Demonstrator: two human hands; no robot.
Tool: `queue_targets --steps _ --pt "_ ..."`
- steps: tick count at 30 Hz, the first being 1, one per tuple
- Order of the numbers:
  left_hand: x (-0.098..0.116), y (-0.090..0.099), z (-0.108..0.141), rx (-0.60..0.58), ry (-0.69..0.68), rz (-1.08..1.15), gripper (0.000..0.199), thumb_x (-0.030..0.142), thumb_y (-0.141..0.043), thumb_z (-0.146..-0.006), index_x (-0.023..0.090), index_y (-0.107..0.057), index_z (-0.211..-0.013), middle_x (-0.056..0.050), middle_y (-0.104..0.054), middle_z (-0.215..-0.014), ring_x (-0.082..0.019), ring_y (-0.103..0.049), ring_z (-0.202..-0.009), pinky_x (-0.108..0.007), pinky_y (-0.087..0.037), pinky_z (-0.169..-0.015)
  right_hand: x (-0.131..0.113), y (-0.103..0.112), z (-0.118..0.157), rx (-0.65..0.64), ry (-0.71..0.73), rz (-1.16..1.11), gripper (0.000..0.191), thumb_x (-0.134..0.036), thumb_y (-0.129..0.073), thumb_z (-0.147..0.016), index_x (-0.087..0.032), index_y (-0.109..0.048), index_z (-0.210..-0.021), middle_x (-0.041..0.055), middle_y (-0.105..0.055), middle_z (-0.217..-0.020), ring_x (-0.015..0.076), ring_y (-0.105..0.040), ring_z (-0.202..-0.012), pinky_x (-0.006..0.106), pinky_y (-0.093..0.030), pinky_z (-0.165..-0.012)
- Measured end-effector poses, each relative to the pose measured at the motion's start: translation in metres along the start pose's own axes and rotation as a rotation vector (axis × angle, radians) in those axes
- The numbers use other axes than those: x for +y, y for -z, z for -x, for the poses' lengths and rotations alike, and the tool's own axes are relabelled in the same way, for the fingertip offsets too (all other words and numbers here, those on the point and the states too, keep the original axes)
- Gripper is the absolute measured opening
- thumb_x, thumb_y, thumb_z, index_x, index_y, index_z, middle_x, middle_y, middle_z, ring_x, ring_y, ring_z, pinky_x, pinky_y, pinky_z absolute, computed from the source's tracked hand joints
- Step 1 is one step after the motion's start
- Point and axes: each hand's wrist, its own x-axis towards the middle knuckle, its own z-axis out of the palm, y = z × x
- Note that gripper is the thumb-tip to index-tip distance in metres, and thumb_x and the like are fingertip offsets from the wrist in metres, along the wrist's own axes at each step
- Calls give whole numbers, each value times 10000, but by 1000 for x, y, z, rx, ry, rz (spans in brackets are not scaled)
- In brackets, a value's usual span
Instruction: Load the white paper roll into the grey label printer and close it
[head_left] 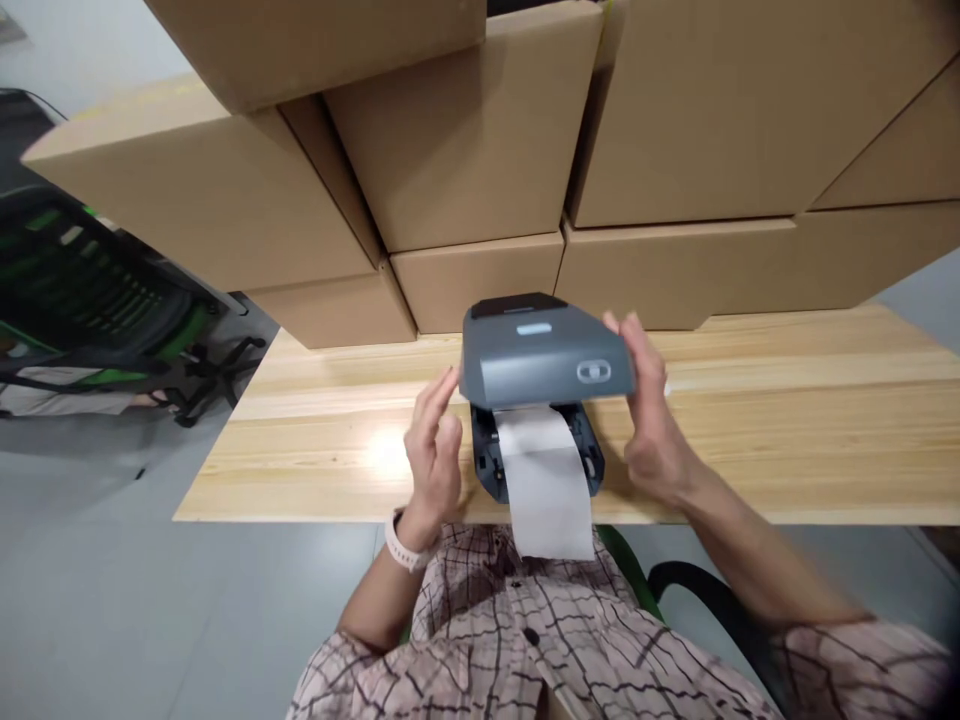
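Note:
A dark grey label printer (489, 462) sits near the front edge of the table with its lid (525, 360) raised and tilted over the base. From the base a white paper strip (551, 500) runs forward and hangs over the table edge towards my lap. My right hand (654, 430) grips the lid at its right edge, fingers up along the side. On the other side, my left hand (435, 445) has its fingers stretched out, the tips at the lid's left edge. Whether those tips press on it I cannot tell. The lid hides the rear of the base.
Stacked cardboard boxes (480, 150) line the back of the wooden table (787, 420). A black and green office chair (90, 290) stands on the floor to the left. Part of another chair (697, 580) shows beside me on the right.

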Motion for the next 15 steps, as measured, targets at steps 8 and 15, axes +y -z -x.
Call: queue_targets --steps 8,15 --pt "-38 -10 -49 -187 471 -46 669 400 -824 -854 197 -663 -1470 -31 -681 -920 -179 -598 -771 -327 -492 -735 29 -1 -146 213 256 168 930 -871 -253 -1018 -325 -85 -1752 118 -350 -1777 371 -424 -1617 666 -347 -1319" --pt "-33 -7 -43 -420 558 -112 894 389 -776 -864 176 -438 -1663 73 -493 -708 -162 -485 -674 -288 -350 -657 39 3 -195 121 119 195 838 -776 -269 -1072 -336 -53 -1752 94 -324 -1798 356 -342 -1667 635 -277 -1351"
